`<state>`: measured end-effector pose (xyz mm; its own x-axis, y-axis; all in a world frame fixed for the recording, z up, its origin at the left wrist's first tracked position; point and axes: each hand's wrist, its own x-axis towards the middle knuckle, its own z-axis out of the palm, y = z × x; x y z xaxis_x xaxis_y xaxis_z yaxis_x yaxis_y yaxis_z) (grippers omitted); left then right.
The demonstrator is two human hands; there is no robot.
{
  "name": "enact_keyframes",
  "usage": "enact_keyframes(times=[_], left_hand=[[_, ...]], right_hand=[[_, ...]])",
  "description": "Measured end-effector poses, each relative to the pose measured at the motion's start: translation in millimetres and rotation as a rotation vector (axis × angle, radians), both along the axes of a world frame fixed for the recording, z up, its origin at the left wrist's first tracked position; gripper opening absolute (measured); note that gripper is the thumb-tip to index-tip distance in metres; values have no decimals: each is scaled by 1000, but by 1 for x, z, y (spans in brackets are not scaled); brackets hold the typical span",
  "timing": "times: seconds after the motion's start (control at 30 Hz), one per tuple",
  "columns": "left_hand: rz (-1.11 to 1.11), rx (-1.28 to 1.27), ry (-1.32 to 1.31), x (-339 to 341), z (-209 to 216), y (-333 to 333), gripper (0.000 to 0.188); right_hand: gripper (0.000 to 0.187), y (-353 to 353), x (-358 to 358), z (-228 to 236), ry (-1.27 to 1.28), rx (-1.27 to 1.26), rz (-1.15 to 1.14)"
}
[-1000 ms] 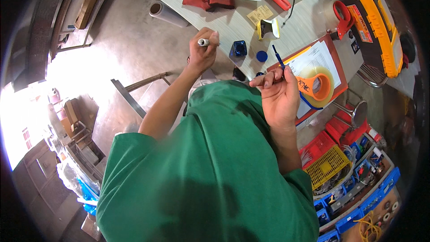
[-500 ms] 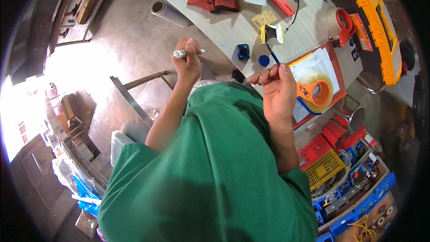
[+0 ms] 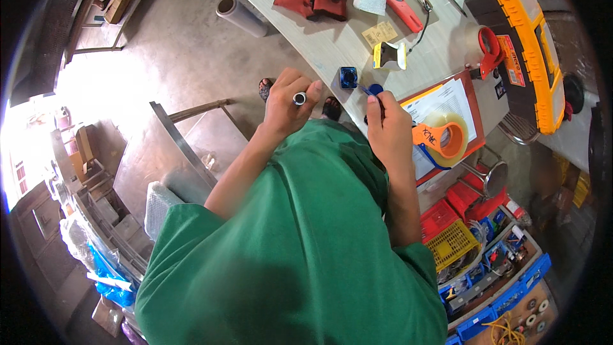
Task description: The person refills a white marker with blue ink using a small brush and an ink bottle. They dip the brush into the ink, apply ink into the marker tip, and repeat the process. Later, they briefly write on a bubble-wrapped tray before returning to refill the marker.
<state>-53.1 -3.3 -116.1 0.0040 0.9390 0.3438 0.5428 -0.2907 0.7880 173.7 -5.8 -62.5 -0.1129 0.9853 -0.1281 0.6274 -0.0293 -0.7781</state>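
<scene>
Over the bench edge, your left hand (image 3: 288,103) pinches a small metal tube (image 3: 299,98); your right hand (image 3: 387,129) fingers close on a thin brush (image 3: 371,93) at the blue pot (image 3: 348,77): loading, then steady dabbing.

Left grip (image 3: 288,101) fisted; right grip (image 3: 386,129) pinched.

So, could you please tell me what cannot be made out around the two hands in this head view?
- The short metal tube in the left hand: fingers hide its length.
- The thin blue tool in the right hand: its handle is inside the fist, its tip too small.
- The small blue pot: contents too small.
</scene>
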Motion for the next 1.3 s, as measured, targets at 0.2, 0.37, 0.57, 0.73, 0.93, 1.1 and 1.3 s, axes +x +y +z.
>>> enact_keyframes(times=[0.2,0.37,0.57,0.73,0.93,1.1,1.3], left_hand=[[-50,-5,9,3,-1,-5,29],[-48,40,19,2,0,-6,27],[-81,69,20,-3,7,-8,28],[-82,97,15,-5,12,-9,28],[-75,83,21,-8,16,-7,29],[-80,72,-10,-6,17,-6,29],[-90,82,5,-4,23,-5,27]], right_hand=[[27,24,-3,-4,-260,83,180],[25,43,-13,-9,-413,46,298],[28,59,-27,-12,-541,7,370],[29,62,-30,-12,-583,32,398],[30,58,-25,-23,-556,159,366],[31,50,-19,-33,-517,191,337],[26,46,-15,-41,-449,272,334]])
